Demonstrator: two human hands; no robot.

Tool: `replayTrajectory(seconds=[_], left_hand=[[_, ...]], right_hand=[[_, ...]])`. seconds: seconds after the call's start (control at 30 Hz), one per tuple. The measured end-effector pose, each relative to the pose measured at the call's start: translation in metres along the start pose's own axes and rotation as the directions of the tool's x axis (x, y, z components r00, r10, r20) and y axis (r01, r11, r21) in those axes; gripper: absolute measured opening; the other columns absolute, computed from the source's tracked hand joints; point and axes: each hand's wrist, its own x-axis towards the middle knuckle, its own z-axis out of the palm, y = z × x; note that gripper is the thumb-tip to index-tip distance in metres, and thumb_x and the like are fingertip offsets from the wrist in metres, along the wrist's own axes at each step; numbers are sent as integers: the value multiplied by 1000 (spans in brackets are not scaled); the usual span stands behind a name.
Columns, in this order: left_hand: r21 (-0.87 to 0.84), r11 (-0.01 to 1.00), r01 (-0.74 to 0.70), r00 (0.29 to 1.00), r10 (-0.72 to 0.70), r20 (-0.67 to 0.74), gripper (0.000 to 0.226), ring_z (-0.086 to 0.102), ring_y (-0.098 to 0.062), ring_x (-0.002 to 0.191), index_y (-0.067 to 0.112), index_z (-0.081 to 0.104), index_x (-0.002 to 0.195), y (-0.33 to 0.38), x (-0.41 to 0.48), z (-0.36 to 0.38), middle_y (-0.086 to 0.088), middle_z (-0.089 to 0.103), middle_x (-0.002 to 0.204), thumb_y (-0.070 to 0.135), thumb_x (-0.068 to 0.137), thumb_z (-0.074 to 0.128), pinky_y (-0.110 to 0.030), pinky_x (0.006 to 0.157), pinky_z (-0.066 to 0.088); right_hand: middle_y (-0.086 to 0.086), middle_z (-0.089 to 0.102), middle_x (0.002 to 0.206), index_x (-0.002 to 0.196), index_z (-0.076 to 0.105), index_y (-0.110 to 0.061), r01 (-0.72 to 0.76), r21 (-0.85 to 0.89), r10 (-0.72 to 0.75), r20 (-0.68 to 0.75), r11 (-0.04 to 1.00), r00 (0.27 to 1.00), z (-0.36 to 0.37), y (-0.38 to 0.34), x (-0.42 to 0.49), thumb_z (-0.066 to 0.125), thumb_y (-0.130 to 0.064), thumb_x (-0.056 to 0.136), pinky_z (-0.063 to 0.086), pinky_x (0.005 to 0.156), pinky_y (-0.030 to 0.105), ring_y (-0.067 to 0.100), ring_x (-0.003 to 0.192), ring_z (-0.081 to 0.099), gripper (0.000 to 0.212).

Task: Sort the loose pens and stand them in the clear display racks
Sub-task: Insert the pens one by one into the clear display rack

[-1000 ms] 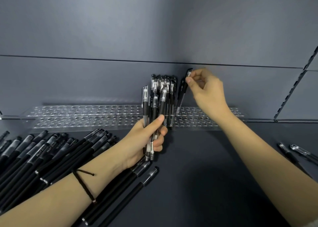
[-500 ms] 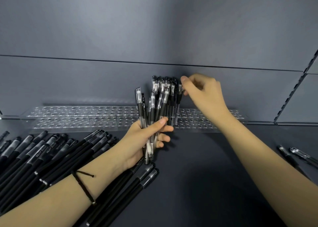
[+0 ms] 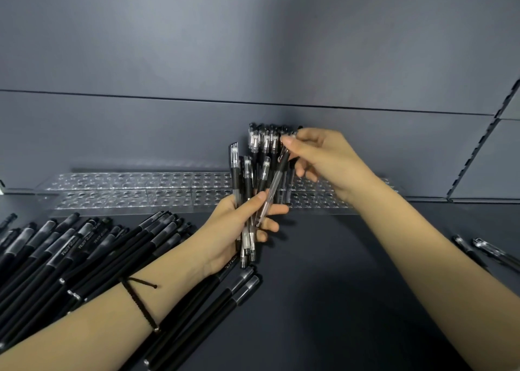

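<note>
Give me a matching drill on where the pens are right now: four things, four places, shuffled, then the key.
Things
1. bundle
2. tilted pen
3. black pile
4. upright pens

Places
A. standing in the rack
B. lying on the shelf, far left
C. gripped in the left hand
D. cap end pinched by the right hand

Pairs: 1-C, 2-D, 3-B, 4-A

Left hand (image 3: 233, 227) grips bundle (image 3: 247, 173), right hand (image 3: 329, 159) pinches pen (image 3: 274, 182).
</note>
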Motion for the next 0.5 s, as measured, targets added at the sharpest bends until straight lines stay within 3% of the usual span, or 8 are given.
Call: replayTrajectory(seconds=[0.1,0.23,0.37,0.5], left_hand=[[-8,1000,-7,1000,7,-31,20,58,-11,52,6,56,108,0,1,0,-11,75,95,22,97,52,-20,43,42],[36,999,-29,999,31,-40,24,52,-11,47,0,50,112,0,0,0,-7,75,87,21,99,50,-19,42,38],[73,997,-34,998,38,-54,45,47,-7,40,-13,47,126,0,0,0,4,66,55,24,100,47,-17,43,39],[55,998,-40,996,45,-83,45,51,-8,43,-13,48,126,0,1,0,-1,72,67,23,99,51,-18,44,41]], right_hand=[[0,58,73,94,56,-15,92,123,-63,-225,988,972,-4,-1,5,64,-19,93,28,36,18,6,40,44,9],[-9,54,56,85,53,-22,304,-33,-286,-452,952,845,-20,-2,11,63,-24,93,35,46,23,9,43,45,13],[-12,60,71,90,55,-28,366,-281,-457,-436,887,775,-25,3,13,61,-30,91,41,58,26,11,58,52,6],[-15,60,74,95,56,-23,376,-405,-522,-353,833,777,-16,10,11,63,-26,93,44,62,20,10,66,56,7]])
